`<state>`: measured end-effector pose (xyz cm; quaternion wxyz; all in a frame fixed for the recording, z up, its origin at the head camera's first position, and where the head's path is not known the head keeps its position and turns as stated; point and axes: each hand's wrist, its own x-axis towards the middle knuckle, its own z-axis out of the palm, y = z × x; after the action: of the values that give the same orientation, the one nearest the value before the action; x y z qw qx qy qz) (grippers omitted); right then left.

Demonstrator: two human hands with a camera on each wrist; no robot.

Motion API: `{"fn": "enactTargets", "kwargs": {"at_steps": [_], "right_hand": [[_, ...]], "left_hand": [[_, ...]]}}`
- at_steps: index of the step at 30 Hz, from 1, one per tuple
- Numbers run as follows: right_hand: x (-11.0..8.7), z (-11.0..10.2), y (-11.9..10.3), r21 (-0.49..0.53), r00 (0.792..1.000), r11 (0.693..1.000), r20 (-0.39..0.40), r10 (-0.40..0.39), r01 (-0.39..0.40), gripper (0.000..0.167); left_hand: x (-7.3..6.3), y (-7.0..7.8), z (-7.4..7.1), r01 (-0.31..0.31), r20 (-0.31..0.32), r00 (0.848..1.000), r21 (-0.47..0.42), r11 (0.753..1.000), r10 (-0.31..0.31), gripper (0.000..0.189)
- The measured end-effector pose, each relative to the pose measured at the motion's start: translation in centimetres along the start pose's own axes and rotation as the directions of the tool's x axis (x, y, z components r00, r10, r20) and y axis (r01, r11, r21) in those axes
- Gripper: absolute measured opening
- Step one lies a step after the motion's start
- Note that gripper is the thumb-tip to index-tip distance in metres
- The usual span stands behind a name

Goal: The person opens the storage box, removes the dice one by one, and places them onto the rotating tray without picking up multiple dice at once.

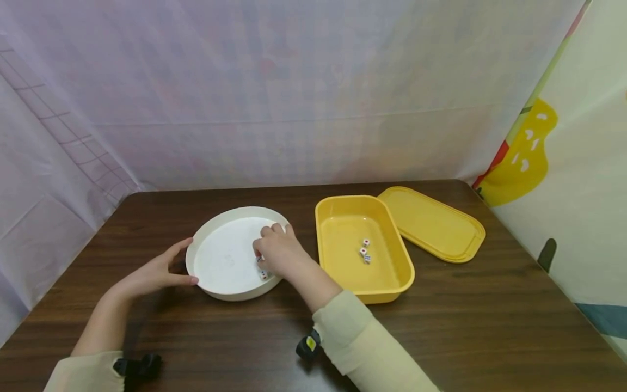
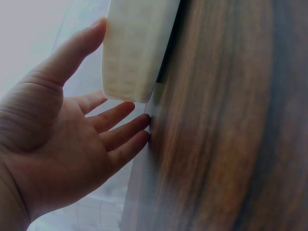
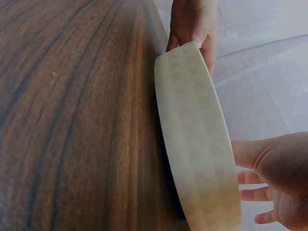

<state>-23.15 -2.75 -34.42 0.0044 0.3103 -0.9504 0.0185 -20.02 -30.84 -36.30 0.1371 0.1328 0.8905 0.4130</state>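
Note:
My left hand (image 1: 153,272) is at the left side of a round white tray (image 1: 215,261), thumb and fingers spread at its rim. In the left wrist view, the thumb touches the pale side wall (image 2: 127,53) and the fingers reach beneath its end. Inside the tray's right part, my right hand (image 1: 279,251) bends down over small white dice (image 1: 263,275). Its fingertips are partly hidden, so a grip on a die cannot be made out. In the right wrist view, the tray wall covers the tips of the right hand (image 3: 284,178).
Right of the tray stands a yellow rectangular box (image 1: 343,272) with several dice (image 1: 363,251) on its floor. A yellow lid (image 1: 436,226) lies behind it to the right, against its side. All rest on a dark wooden table (image 1: 220,337), with a pale curtain (image 1: 294,109) behind.

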Motion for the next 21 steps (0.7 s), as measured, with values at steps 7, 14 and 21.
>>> {"fn": "enactTargets", "kwargs": {"at_steps": [7, 14, 21], "right_hand": [[0.20, 0.59, 0.08, -0.005, 1.000, 1.000, -0.012, 0.000, 0.000, 0.010], [0.02, 0.78, 0.11, 0.005, 1.000, 1.000, -0.007, 0.007, -0.007, 0.014], [-0.33, 0.48, 0.38, -0.004, 1.000, 1.000, -0.019, -0.001, 0.001, 0.017]], "left_hand": [[0.01, -0.02, 0.03, 0.003, -0.001, 1.000, -0.003, 1.000, -0.003, 0.101], [0.00, 0.00, 0.05, 0.004, -0.009, 1.000, 0.013, 1.000, -0.004, 0.101], [0.03, -0.04, 0.04, 0.009, -0.008, 1.000, -0.003, 1.000, -0.009, 0.102]]}}
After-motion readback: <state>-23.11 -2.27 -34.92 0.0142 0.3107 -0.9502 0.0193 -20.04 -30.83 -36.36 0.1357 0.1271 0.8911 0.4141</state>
